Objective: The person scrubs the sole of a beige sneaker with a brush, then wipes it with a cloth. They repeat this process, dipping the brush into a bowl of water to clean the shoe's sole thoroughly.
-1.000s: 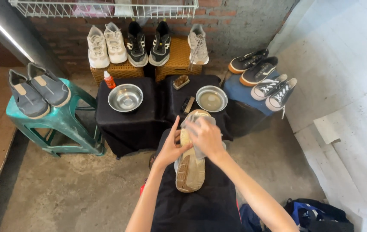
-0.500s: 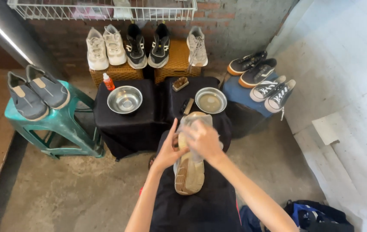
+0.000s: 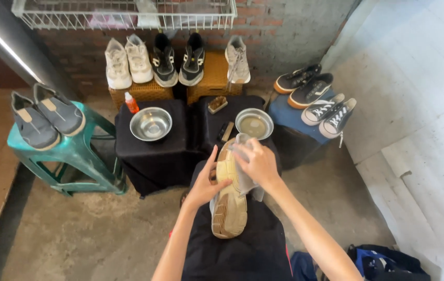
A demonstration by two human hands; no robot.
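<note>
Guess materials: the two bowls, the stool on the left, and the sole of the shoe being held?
Bowls: probably steel, shiny and reflective. Stool: likely moulded plastic, uniform teal, slightly glossy. Sole: looks like rubber, matte tan, ridged tread. Left hand steadies it; right hand presses a pale cloth.

Both forearms are bare from the bottom edge of the frame up to the hands, with no sleeve, glove, watch or ring to be seen on them. The left hand (image 3: 206, 184) shows 5 bare fingers and the right hand (image 3: 257, 162) shows its back and knuckles, at about 12 o'clock from the lap. A black apron (image 3: 243, 250) covers the lap at 6 o'clock, and a thin red strip of clothing shows along its edges at 5 and 7 o'clock.
</note>
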